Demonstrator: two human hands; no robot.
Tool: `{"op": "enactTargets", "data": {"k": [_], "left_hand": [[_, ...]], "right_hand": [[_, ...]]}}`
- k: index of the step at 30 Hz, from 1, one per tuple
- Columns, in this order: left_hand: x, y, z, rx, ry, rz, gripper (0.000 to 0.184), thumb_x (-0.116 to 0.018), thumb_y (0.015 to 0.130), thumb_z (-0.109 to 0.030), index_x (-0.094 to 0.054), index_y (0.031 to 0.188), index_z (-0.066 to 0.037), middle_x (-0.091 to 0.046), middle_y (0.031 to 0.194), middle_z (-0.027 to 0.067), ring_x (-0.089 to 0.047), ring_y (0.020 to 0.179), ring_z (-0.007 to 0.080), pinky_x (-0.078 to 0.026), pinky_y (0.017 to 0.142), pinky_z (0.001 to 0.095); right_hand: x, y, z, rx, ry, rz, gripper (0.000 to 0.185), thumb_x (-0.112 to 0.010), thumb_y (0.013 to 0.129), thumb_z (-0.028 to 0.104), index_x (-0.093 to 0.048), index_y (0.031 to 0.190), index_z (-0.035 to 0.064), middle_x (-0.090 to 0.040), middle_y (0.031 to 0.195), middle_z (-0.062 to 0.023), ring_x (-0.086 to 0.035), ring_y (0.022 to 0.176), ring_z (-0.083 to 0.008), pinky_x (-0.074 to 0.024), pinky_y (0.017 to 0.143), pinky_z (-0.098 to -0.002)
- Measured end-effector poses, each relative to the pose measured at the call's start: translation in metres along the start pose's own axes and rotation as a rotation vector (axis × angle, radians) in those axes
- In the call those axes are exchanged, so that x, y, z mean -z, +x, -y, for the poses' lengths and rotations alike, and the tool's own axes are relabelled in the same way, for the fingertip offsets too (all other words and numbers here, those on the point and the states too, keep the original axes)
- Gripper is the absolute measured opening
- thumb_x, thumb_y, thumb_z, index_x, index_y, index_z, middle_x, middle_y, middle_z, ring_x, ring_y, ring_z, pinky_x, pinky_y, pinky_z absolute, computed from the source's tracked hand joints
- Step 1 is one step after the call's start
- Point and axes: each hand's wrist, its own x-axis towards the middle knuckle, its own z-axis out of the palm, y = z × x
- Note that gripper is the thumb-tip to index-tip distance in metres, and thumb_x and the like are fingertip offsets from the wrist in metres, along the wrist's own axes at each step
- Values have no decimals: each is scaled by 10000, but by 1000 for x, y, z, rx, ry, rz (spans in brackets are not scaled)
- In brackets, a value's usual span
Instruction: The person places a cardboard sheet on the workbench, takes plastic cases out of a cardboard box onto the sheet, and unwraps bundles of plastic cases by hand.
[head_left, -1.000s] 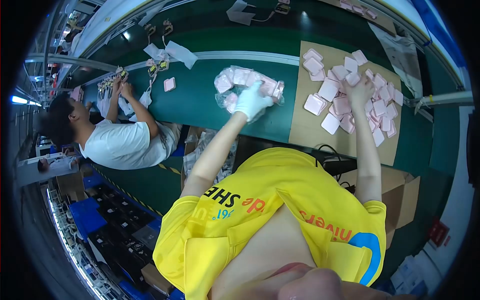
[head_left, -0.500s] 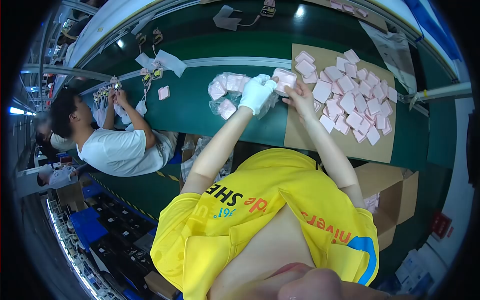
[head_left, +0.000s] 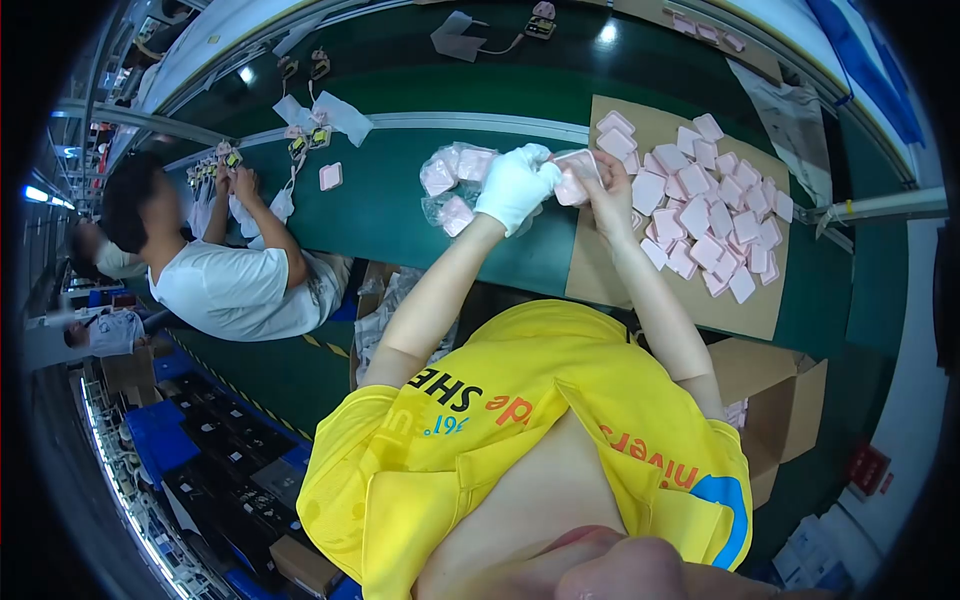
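A square pink plastic case (head_left: 575,180) with rounded corners is held up over the table between my two hands. My left hand (head_left: 518,188), in a white glove, is closed with its fingertips at the case's left edge. My bare right hand (head_left: 611,200) grips the case from the right, thumb and fingers around its edge. Several pink pieces in clear plastic bags (head_left: 455,215) lie to the left of my gloved hand. On the right, a loose pile of pink square cases (head_left: 692,215) rests on a cardboard sheet (head_left: 600,262).
A green work table (head_left: 385,205) runs across, with a metal rail (head_left: 450,121) behind my hands. One pink case (head_left: 330,177) lies farther left. A co-worker in a white shirt (head_left: 225,288) handles small wired parts there. An open cardboard box (head_left: 795,410) stands below right.
My left hand has turned slightly, and its fingers now sit closer against the case. The case has shifted a little to the right and down, with my right fingers wrapped further over it.
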Motion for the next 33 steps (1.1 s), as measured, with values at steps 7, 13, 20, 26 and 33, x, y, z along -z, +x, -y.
{"op": "enactTargets", "data": {"k": [7, 13, 20, 26, 33], "left_hand": [[0, 8, 17, -320, 268, -235, 280, -497, 808, -215, -602, 958, -4, -634, 833, 192, -624, 725, 315, -496, 644, 358], [7, 10, 3, -275, 209, -214, 269, -491, 827, -236, -597, 939, -15, -632, 824, 184, -610, 734, 324, -486, 646, 372], [7, 22, 13, 138, -1024, 234, 300, -553, 838, -303, -555, 983, -40, -594, 776, 64, -551, 621, 186, -446, 537, 305], [15, 11, -22, 24, -562, 289, 301, -625, 803, -232, -529, 999, -25, -562, 847, 21, -531, 729, 84, -438, 622, 227], [-2, 19, 4, -68, -377, -59, 415, -661, 717, -148, -505, 1060, 25, -590, 878, 68, -551, 729, 112, -457, 626, 240]], "right_hand": [[5, -6, 13, -40, 81, 144, 483, -656, 774, 52, -424, 1197, 47, -558, 1100, -73, -588, 913, -144, -509, 722, -249], [2, -5, 20, 35, 154, 26, 474, -655, 766, 59, -433, 1185, 43, -533, 1093, -98, -596, 911, -168, -527, 731, -270], [13, 2, 38, -216, 636, 223, 501, -561, 819, 42, -355, 1276, 64, -487, 1192, -111, -575, 970, -186, -536, 776, -336], [4, 9, 38, -149, 566, 168, 526, -495, 835, -4, -290, 1315, 55, -440, 1224, -150, -538, 1044, -229, -519, 841, -376], [-19, 0, 44, 33, 384, 95, 498, -497, 865, 45, -282, 1314, 49, -416, 1246, -151, -476, 1126, -258, -454, 930, -419]]}}
